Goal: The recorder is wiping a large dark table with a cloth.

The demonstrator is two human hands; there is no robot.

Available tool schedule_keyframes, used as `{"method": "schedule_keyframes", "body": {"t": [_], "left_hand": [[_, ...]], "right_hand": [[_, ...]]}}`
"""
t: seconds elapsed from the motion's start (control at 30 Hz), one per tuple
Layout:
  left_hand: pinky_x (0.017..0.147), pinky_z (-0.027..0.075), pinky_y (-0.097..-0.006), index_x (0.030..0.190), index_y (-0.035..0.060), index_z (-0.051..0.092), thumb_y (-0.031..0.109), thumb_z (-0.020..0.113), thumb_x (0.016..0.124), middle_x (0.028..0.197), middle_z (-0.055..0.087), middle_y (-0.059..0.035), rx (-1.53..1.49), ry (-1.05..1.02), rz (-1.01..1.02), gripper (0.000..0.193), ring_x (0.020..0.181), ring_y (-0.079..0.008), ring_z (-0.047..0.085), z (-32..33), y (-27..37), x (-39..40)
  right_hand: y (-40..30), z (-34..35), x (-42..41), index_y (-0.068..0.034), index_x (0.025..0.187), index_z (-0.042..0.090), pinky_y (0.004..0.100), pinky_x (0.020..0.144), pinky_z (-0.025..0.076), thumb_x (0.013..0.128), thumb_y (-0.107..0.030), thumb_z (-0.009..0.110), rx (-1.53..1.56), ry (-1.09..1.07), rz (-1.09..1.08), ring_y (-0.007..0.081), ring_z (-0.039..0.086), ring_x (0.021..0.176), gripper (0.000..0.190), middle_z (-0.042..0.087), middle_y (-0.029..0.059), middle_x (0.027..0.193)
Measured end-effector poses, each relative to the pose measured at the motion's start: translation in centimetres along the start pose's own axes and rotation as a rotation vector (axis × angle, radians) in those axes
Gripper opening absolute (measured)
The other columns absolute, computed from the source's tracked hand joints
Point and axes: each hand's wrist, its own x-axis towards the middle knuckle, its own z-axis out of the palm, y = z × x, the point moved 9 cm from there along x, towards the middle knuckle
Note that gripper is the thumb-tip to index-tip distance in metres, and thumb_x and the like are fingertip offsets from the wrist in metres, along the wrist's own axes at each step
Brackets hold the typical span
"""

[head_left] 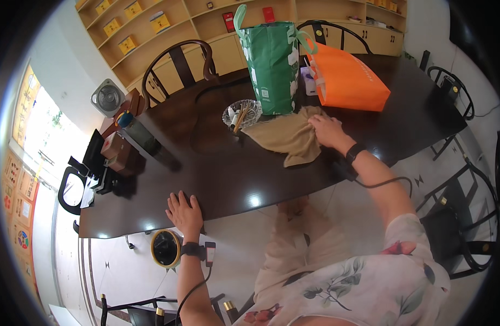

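Observation:
A crumpled tan cloth (288,132) lies on the dark wooden table (225,191), and my right hand (326,128) grips its bunched right end. My left hand (184,212) rests palm down near the front edge of the table, fingers slightly spread, holding nothing. Just beyond the cloth stands a green bag (272,67) with white flower prints. A cut-glass ashtray (254,108) with several thin sticks and a white tube in it touches or nearly touches the cloth's left end. An orange bag (349,81) leans over behind my right hand.
A bottle (139,132) with a blue lid, brown boxes (121,150) and a black stand-like device (94,157) occupy the table's left side. A purple-white container (309,81) sits between the bags. Chairs (178,65) surround the table; a waste bin (165,248) stands below its front edge.

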Motion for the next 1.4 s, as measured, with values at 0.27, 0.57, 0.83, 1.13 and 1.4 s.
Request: {"method": "schedule_keyframes", "body": {"t": [0.27, 0.57, 0.83, 1.13, 1.4], "left_hand": [[0.104, 0.019, -0.0491, 0.122, 0.0049, 0.048, 0.034, 0.044, 0.086, 0.134, 0.037, -0.0182, -0.031, 0.057, 0.040, 0.046, 0.127, -0.0324, 0.029, -0.4, 1.2, 0.1], [0.103, 0.020, -0.0504, 0.121, 0.0049, 0.048, 0.034, 0.045, 0.085, 0.133, 0.038, -0.0191, -0.006, 0.111, 0.029, 0.046, 0.126, -0.0334, 0.031, -0.6, 0.1, -0.3], [0.103, 0.020, -0.0517, 0.123, 0.0061, 0.047, 0.035, 0.045, 0.085, 0.134, 0.037, -0.0192, -0.013, 0.082, 0.023, 0.047, 0.127, -0.0333, 0.029, -0.2, 0.2, 0.0], [0.107, 0.008, -0.0498, 0.128, 0.0065, 0.041, 0.033, 0.044, 0.085, 0.139, 0.033, -0.0142, -0.355, -0.056, 0.019, 0.050, 0.132, -0.0313, 0.022, 1.5, -0.9, 1.4], [0.107, 0.006, -0.0489, 0.122, 0.0065, 0.049, 0.035, 0.044, 0.086, 0.130, 0.045, -0.0132, -0.600, -0.052, -0.078, 0.047, 0.130, -0.0310, 0.026, 1.6, -2.9, 2.2]], "right_hand": [[7.2, 3.5, 5.5, -0.014, 0.138, 0.028, 0.0533, 0.102, 0.021, 0.074, -0.046, 0.052, 0.120, -0.192, 0.362, 0.0348, 0.025, 0.129, 0.075, 0.028, 0.0168, 0.140], [-4.1, 2.8, 0.8, -0.004, 0.124, 0.040, 0.0481, 0.099, 0.028, 0.080, -0.028, 0.053, 0.030, -0.228, -0.122, 0.0344, 0.037, 0.120, 0.052, 0.038, 0.0172, 0.131], [-21.9, 2.5, -3.6, -0.001, 0.111, 0.050, 0.0449, 0.098, 0.033, 0.076, -0.011, 0.053, 0.196, 0.057, -0.562, 0.0382, 0.039, 0.119, 0.036, 0.040, 0.0223, 0.129], [-25.1, -0.6, -1.7, 0.000, 0.096, 0.061, 0.0327, 0.073, 0.050, 0.072, 0.006, 0.046, 1.442, -0.076, -0.161, 0.0237, 0.062, 0.080, 0.029, 0.063, 0.0117, 0.090], [-20.1, -6.3, 0.1, 0.004, 0.112, 0.051, 0.0317, 0.080, 0.048, 0.080, 0.001, 0.048, 1.684, -0.162, -0.144, 0.0196, 0.058, 0.092, 0.032, 0.059, 0.0136, 0.103]]}}
